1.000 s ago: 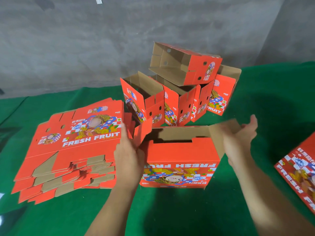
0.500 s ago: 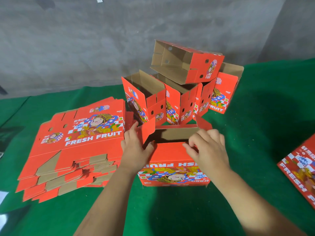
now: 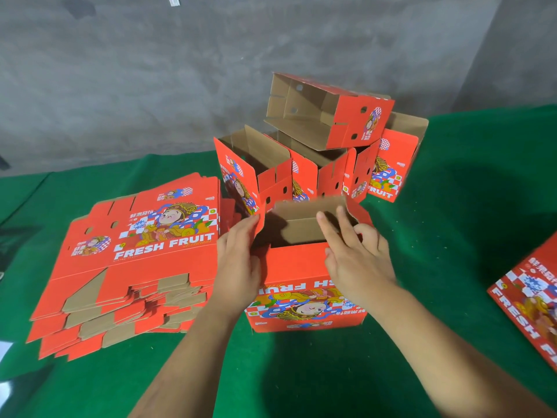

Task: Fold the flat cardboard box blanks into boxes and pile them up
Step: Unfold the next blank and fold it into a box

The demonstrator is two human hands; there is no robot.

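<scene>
From the head camera, a red box (image 3: 304,285) stands on the green cloth (image 3: 452,236) right in front of the person, with its open top facing up and its picture side facing the person upside down. The left hand (image 3: 238,260) lies along the left edge of the box, fingers straight, pressing a red side flap (image 3: 260,220) at the top corner. The right hand (image 3: 355,257) is over the right part of the open top, its first fingers reaching out straight into the opening, the other fingers bent near a flap at the right corner; I cannot tell if it pinches that flap. To the left of the box lies a stack of flat blanks (image 3: 135,260), spread a bit, with FRESH FRUIT on the top one. Behind the box is a pile of folded boxes (image 3: 316,176), standing close together, and one more folded box (image 3: 331,116) lies on its side on top of them. At the far right edge another flat red blank (image 3: 530,303) lies partly out of view. A grey wall (image 3: 150,86) rises behind the cloth
</scene>
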